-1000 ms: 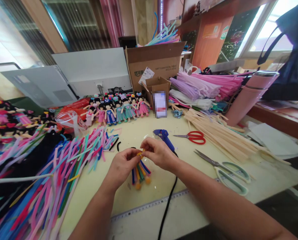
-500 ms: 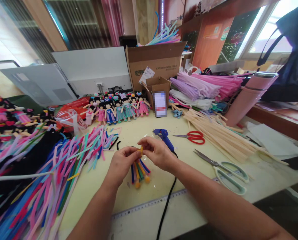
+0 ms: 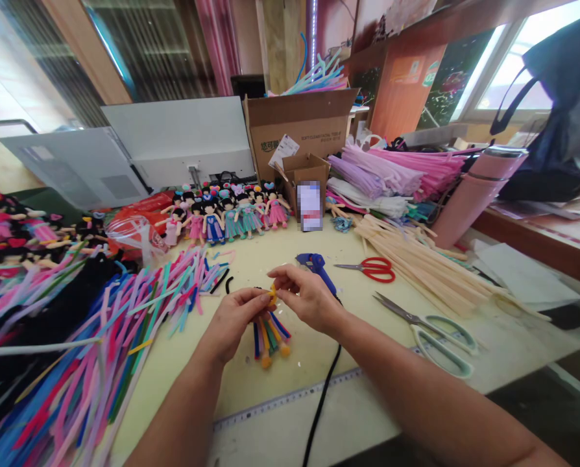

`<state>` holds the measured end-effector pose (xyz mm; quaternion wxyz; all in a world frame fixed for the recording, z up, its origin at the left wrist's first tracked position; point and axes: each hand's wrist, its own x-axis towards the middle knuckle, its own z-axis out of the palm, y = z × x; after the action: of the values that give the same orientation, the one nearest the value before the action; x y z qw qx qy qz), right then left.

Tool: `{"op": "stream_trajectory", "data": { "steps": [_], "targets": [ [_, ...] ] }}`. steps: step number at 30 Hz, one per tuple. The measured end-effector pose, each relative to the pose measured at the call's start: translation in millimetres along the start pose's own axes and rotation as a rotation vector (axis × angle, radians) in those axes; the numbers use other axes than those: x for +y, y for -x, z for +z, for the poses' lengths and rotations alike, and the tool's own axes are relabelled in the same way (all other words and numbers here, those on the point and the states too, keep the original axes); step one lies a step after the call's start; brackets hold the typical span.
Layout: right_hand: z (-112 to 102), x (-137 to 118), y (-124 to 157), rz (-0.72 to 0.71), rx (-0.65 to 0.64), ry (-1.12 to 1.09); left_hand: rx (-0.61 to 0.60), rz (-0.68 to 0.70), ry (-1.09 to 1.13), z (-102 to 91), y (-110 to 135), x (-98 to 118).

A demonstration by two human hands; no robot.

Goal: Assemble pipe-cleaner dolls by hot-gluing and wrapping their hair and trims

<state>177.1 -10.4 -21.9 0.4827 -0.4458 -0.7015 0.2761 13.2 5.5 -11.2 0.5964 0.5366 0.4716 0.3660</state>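
Observation:
My left hand (image 3: 234, 322) and my right hand (image 3: 305, 298) meet over the middle of the yellow table (image 3: 300, 370). Both pinch the top of a small pipe-cleaner doll (image 3: 269, 334). An orange strip sits between my fingertips. The doll's skirt of blue, green, orange and pink strips hangs below my left hand, ending in two orange feet. Just behind my right hand lies a blue glue gun (image 3: 318, 269), its black cord (image 3: 322, 402) running toward me.
A big heap of coloured pipe cleaners (image 3: 90, 344) covers the left. Finished dolls (image 3: 226, 217) stand in a row at the back. Red scissors (image 3: 375, 269), green-handled scissors (image 3: 431, 327) and beige stems (image 3: 426, 266) lie right. Cardboard boxes (image 3: 300, 126) and a pink bottle (image 3: 477, 188) stand behind.
My hands keep working at the doll's top, with the fingertips shifting slightly. The view has drifted a little; nothing on the table has moved.

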Motion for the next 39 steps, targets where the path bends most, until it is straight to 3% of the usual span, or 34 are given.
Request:
{"op": "stream_trajectory", "data": {
  "steps": [4,9,11,13,17,24,27,32,39],
  "targets": [
    [-14.8,-15.9,-1.6,-0.005,0.087,0.018,0.039,0.060,0.005,-5.3,-1.7,1.3],
    [-72.6,-20.9,-9.9,0.044,0.325,0.078,0.127,0.097,0.144,-11.4,-4.7,3.3],
    [-93.4,-9.1,-13.6,0.175,0.283,0.173,0.142,0.077,0.224,-11.2,-4.2,4.5],
    [-103.5,7.4,-16.9,0.320,0.141,0.225,0.154,0.057,0.286,-10.3,-3.3,5.3],
    [-91.0,36.6,-22.3,0.486,-0.078,0.276,0.174,0.043,0.367,-9.5,-3.1,4.3],
    [-55.3,55.6,-22.8,0.544,-0.010,0.293,0.210,0.038,0.439,-11.9,-8.8,0.0],
    [-50.9,47.5,-18.0,0.528,0.015,0.199,0.243,0.031,0.473,-12.6,-10.5,-0.7],
    [-46.9,11.5,-7.2,0.455,0.013,-0.124,0.304,0.009,0.547,-12.8,-12.6,-2.1],
    [-40.2,-8.3,2.9,0.466,-0.071,-0.200,0.300,0.012,0.584,-5.8,-11.6,-4.3]
  ]
}}
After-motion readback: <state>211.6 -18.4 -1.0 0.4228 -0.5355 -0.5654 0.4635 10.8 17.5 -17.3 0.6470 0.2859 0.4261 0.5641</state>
